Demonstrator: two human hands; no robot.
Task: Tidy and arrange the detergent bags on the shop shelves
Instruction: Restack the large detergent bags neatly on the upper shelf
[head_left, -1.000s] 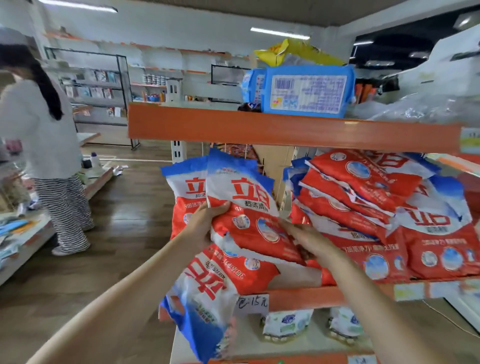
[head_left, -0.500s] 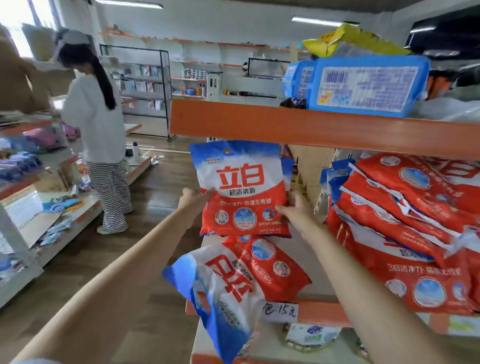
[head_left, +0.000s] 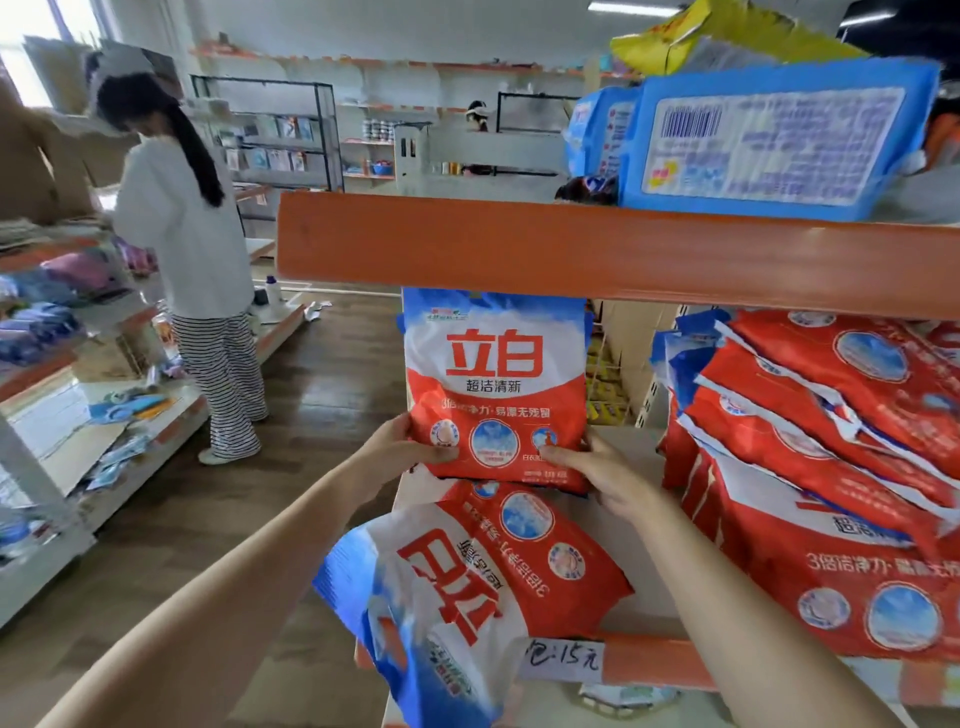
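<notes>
A red, white and blue detergent bag (head_left: 493, 384) stands upright at the left end of the middle shelf (head_left: 644, 662). My left hand (head_left: 402, 449) grips its lower left corner. My right hand (head_left: 602, 473) holds its lower right corner, thumb on the front. In front of it a second detergent bag (head_left: 483, 582) lies flat, its blue end hanging over the shelf's front edge. To the right, a slumped pile of several like bags (head_left: 815, 467) leans across the same shelf.
An orange shelf edge (head_left: 597, 254) runs overhead, with a blue pack (head_left: 774, 140) and a yellow bag (head_left: 727, 31) on top. A price tag (head_left: 563, 660) hangs on the middle shelf's front. A person in a white top (head_left: 182, 249) stands at the left by another shelving unit.
The bag went from leaning in my hands to standing upright at the shelf's left end. Both hands slid down to its bottom corners. My view swung left and closer.
</notes>
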